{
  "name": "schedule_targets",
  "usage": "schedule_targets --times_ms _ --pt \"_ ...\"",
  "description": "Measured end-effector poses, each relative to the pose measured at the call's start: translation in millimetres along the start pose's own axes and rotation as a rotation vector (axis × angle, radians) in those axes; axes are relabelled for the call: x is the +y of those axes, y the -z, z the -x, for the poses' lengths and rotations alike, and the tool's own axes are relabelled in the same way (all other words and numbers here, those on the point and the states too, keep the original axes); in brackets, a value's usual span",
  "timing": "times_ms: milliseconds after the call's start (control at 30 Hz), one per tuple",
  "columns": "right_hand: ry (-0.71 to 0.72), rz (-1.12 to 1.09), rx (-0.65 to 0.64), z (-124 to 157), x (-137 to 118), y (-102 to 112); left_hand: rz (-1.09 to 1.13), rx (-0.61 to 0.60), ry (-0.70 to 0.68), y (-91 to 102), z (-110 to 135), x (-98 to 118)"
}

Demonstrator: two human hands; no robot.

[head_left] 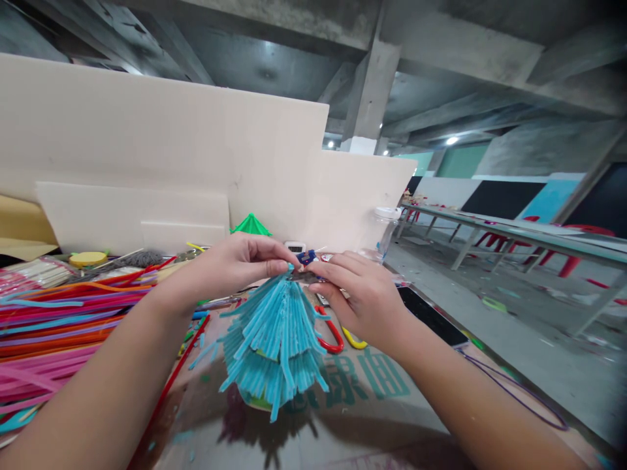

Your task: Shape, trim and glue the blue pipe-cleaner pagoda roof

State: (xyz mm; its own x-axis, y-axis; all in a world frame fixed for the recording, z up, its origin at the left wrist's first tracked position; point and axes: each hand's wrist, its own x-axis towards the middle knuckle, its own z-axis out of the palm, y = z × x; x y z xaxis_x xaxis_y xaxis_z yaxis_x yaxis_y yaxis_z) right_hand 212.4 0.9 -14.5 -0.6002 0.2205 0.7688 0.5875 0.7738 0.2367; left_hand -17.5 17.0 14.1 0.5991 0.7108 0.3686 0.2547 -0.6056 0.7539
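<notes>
A tiered, tree-shaped piece made of light-blue pipe cleaners stands upright in front of me, with a bit of pale green showing under its lower layers. My left hand comes in from the left, thumb and forefinger closed in a pinch on its tip. From the right, my right hand reaches to the same tip, its bent fingers almost meeting the left fingertips. Whatever the right fingers hold there is too small to make out. Just behind the blue piece lie scissors with a red handle and a yellow handle, partly hidden.
Many coloured pipe cleaners are heaped at the left. A black phone and a dark cord lie to the right. Behind are a clear lidded cup, a green cone-shaped piece and tall white boards.
</notes>
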Motion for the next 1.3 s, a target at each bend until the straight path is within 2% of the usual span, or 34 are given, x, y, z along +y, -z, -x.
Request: schedule_targets --times_ms 600,1300 --pt "0.062 0.061 0.011 0.1 4.5 -3.7 -0.057 -0.008 -0.004 0.8 -0.1 0.4" --pt "0.018 0.01 -0.006 1.3 3.2 -6.5 -0.048 -0.026 -0.017 0.6 0.3 1.1"
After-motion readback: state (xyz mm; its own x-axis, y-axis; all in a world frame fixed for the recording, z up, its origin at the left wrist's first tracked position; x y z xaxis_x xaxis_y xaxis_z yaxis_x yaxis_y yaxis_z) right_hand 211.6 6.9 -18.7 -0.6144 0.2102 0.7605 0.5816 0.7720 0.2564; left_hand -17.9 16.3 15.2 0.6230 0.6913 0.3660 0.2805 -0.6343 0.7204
